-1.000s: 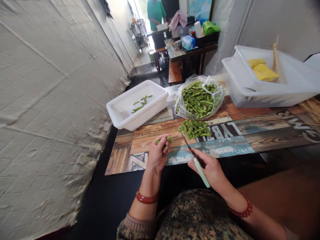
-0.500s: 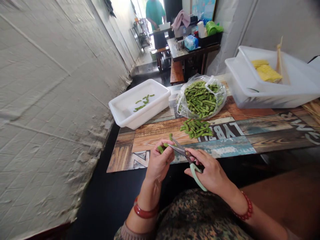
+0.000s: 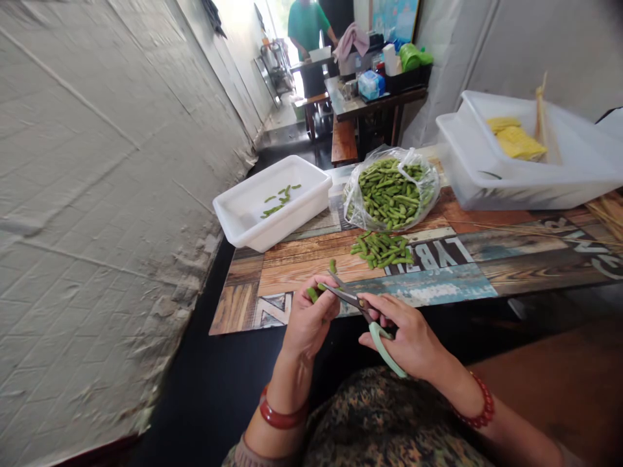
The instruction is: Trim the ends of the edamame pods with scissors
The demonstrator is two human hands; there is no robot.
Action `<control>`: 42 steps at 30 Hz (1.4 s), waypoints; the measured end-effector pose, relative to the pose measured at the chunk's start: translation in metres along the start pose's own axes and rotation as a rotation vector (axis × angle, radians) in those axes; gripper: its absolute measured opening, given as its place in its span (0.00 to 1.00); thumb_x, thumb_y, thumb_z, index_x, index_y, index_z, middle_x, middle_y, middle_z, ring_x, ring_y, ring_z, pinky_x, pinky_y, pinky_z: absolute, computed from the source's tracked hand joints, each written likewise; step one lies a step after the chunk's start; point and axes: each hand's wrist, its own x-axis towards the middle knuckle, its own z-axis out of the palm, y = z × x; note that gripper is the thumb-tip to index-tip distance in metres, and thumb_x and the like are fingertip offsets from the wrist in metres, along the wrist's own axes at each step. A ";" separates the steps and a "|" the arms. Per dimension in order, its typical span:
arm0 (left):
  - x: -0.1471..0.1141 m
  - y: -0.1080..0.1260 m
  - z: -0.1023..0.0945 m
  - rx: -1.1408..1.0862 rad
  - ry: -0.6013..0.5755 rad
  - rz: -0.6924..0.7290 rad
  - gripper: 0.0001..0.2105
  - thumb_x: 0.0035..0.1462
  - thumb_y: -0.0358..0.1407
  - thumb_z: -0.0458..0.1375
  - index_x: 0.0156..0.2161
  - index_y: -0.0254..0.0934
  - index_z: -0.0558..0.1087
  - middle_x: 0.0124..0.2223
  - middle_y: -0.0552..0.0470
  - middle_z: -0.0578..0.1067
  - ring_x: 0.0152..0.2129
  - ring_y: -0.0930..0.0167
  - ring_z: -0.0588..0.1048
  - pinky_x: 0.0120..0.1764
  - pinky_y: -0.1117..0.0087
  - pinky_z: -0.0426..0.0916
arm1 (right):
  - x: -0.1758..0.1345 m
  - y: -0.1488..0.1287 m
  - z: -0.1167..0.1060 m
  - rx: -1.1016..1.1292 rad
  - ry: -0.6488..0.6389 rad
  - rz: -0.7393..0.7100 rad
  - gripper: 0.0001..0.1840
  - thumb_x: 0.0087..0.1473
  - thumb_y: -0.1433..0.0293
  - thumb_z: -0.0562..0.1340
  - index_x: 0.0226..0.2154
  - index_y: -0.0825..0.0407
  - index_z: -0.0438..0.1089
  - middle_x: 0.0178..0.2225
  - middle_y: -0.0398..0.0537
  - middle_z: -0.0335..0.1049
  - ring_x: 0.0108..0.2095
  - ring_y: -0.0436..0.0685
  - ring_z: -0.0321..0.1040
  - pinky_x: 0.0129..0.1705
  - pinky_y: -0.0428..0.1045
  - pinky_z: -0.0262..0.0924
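Green edamame pods [image 3: 312, 294] stick out between the fingers of my left hand [image 3: 310, 318], which is closed around them. My right hand [image 3: 406, 334] grips a pair of scissors [image 3: 382, 347] with pale green handles. Their dark blades are parted and reach to the pods at my left fingertips. Beyond my hands lies a small heap of edamame pods [image 3: 382, 250] on the table. Right behind it stands a clear plastic bag [image 3: 351, 206] full of more pods. To the left, a white plastic tub [image 3: 253, 235] has several pods on its bottom.
The patterned tabletop [image 3: 292, 269] runs across in front of me. White stacked tubs [image 3: 525, 191] at the right hold yellow packets [image 3: 518, 141]. Thin sticks lie at the right edge. A wall [image 3: 97, 194] is close on the left. Farther back, a person in green [image 3: 306, 29] stands behind another table.
The scissors' blades have shifted slightly at the pods in my left hand. The person at the back has moved a little, with an arm now stretched to the right.
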 end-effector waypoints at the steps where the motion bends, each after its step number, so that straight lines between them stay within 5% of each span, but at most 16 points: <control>1: 0.000 0.000 0.000 0.001 -0.003 -0.002 0.10 0.49 0.36 0.68 0.32 0.35 0.71 0.19 0.63 0.57 0.14 0.82 0.52 0.20 0.79 0.47 | 0.000 0.000 0.000 0.010 -0.004 0.004 0.34 0.47 0.74 0.69 0.57 0.48 0.64 0.34 0.43 0.67 0.30 0.52 0.65 0.34 0.48 0.66; 14: -0.004 -0.001 0.000 -0.037 -0.005 0.001 0.11 0.50 0.36 0.67 0.31 0.35 0.69 0.20 0.63 0.56 0.14 0.83 0.52 0.20 0.78 0.47 | -0.002 0.003 0.001 -0.052 0.054 -0.085 0.30 0.51 0.69 0.69 0.56 0.52 0.66 0.31 0.45 0.69 0.29 0.54 0.68 0.34 0.48 0.68; 21: -0.001 -0.002 -0.001 0.014 -0.043 -0.016 0.10 0.54 0.40 0.64 0.34 0.34 0.72 0.20 0.61 0.58 0.15 0.82 0.54 0.21 0.77 0.49 | -0.001 0.007 0.008 0.043 0.140 0.049 0.21 0.54 0.66 0.67 0.50 0.52 0.71 0.36 0.49 0.77 0.32 0.55 0.74 0.37 0.48 0.70; 29: -0.002 -0.006 -0.015 0.332 -0.100 0.079 0.09 0.58 0.40 0.61 0.32 0.35 0.74 0.24 0.58 0.63 0.18 0.80 0.56 0.23 0.75 0.50 | 0.004 0.002 -0.006 -0.071 0.015 -0.003 0.34 0.48 0.71 0.69 0.58 0.48 0.64 0.36 0.46 0.70 0.32 0.54 0.68 0.36 0.49 0.69; 34: -0.003 0.006 -0.018 0.625 -0.167 0.142 0.10 0.58 0.41 0.60 0.32 0.36 0.77 0.29 0.53 0.72 0.24 0.75 0.64 0.29 0.73 0.58 | 0.005 0.002 -0.012 -0.196 -0.033 -0.063 0.35 0.47 0.70 0.71 0.57 0.47 0.64 0.40 0.48 0.70 0.38 0.58 0.70 0.42 0.53 0.68; 42: -0.003 0.019 -0.014 0.753 -0.282 0.180 0.10 0.57 0.40 0.61 0.30 0.37 0.79 0.28 0.49 0.76 0.27 0.69 0.70 0.34 0.69 0.62 | 0.005 0.001 -0.017 -0.258 -0.065 -0.104 0.36 0.45 0.69 0.72 0.57 0.49 0.65 0.39 0.48 0.70 0.38 0.58 0.70 0.41 0.53 0.68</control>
